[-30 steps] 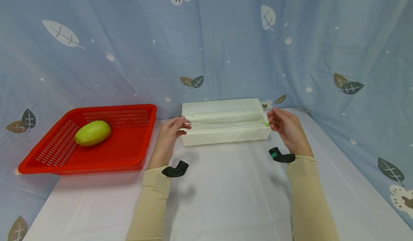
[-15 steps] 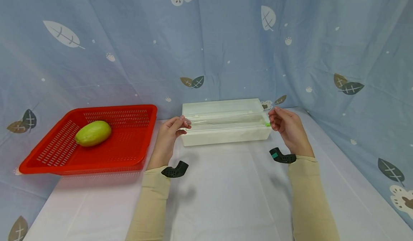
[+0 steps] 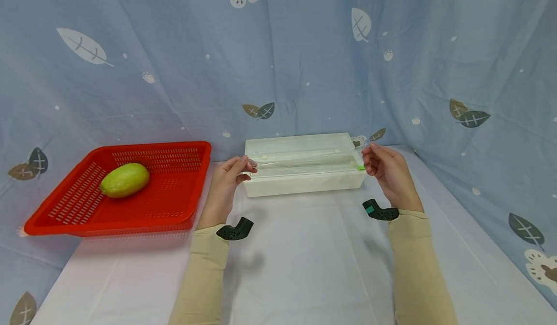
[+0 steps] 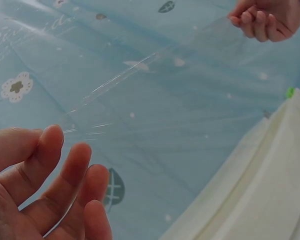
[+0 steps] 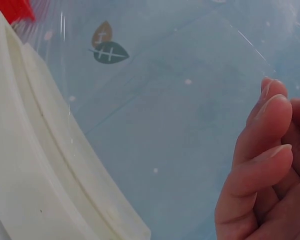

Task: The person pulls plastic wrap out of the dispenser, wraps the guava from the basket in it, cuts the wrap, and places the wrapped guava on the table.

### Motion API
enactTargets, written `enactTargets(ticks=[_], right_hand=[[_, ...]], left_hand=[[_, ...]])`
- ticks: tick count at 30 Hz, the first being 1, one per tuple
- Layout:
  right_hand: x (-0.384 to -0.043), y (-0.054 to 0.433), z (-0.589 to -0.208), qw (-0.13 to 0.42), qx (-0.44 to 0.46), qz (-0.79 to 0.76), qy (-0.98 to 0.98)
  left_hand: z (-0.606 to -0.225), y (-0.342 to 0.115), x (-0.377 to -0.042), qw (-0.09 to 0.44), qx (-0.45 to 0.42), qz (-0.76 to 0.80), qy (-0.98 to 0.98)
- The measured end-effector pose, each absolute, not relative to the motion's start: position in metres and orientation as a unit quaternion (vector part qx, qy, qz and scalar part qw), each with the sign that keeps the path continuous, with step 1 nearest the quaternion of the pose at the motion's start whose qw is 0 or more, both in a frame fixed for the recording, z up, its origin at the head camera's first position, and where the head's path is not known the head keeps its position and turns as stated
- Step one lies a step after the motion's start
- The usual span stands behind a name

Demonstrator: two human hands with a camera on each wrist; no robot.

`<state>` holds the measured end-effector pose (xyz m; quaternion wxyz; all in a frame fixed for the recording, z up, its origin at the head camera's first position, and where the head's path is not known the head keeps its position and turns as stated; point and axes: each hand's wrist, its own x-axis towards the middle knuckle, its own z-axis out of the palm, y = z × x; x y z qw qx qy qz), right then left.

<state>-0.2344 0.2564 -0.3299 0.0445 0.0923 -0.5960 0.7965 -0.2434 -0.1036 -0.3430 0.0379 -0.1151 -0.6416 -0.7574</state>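
Observation:
A long white dispenser box (image 3: pixel 304 184) stands at the back of the table with its lid (image 3: pixel 300 142) tipped back against the curtain. A clear sheet of plastic wrap (image 3: pixel 304 163) stretches over the box between both hands. My left hand (image 3: pixel 226 184) pinches one corner of it between thumb and index finger at the box's left end. At the right end my right hand (image 3: pixel 388 172) pinches the other corner, close by a small green piece (image 3: pixel 361 168) on the box. In the left wrist view the wrap (image 4: pixel 125 77) shows as taut, shiny creases running to the right hand.
On the left a red plastic basket (image 3: pixel 202 184) holds a yellow-green oval melon (image 3: pixel 125 180). A blue leaf-print curtain (image 3: pixel 304 64) hangs right behind the box. White cloth (image 3: pixel 304 257) covers the table, and a black camera mount sits on each wrist.
The wrap's front edge has risen slightly, and the sheet now spreads wider over the box opening. Both hands have stayed almost in place.

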Motion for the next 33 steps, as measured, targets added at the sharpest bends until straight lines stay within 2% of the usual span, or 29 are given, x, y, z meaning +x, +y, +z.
enactTargets(ticks=[21,29,33], right_hand=[[-0.2322,0.2616,-0.3252,0.076,0.099,0.803,-0.582],[-0.2330,0.2555,-0.3295,0.067,0.095,0.809,-0.577],[-0.2330,0.2568,-0.3288,0.070,0.095,0.807,-0.579]], left_hand=[[-0.3367,-0.0971,-0.2448,0.045,-0.124,-0.762,-0.634],[-0.3393,-0.1023,-0.2392,0.055,-0.092,-0.762,-0.639],[-0.3401,-0.1021,-0.2401,0.049,-0.104,-0.765,-0.633]])
